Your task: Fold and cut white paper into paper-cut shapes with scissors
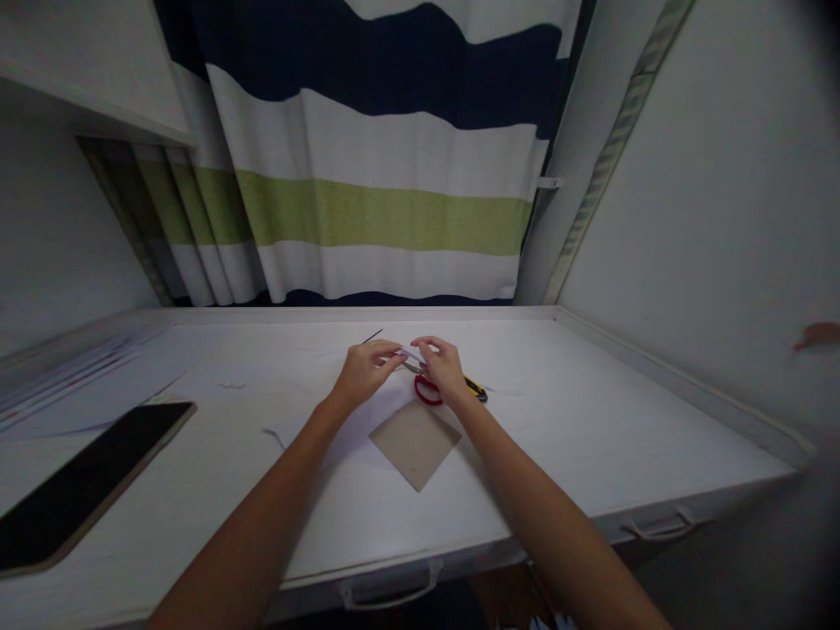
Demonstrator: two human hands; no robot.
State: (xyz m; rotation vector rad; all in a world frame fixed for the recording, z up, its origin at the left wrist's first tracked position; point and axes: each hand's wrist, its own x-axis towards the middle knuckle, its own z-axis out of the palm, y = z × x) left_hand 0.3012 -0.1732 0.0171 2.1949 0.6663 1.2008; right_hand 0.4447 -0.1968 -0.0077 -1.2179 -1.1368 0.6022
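Observation:
Between my two hands, above the far middle of the white desk, is a small pale strip (pixel 411 354) that looks like paper. My left hand (pixel 368 369) pinches its left end between thumb and fingers. At the right end, the fingers of my right hand (pixel 439 360) are curled in and touch the strip. Scissors with red handles (pixel 428 390) lie just under my right hand, which partly covers them. A yellow and black cutter (pixel 476 388) pokes out to the right of that wrist. Nearer me, between my forearms, a square of brown card (pixel 416 444) lies flat, one corner toward me.
A dark phone or tablet (pixel 92 486) lies at the left. White paper sheets (pixel 85 381) are behind it, and a small curled scrap (pixel 272 434) is near my left forearm. A thin dark stick (pixel 373 335) shows behind my left hand. A striped curtain (pixel 381 157) hangs behind the desk.

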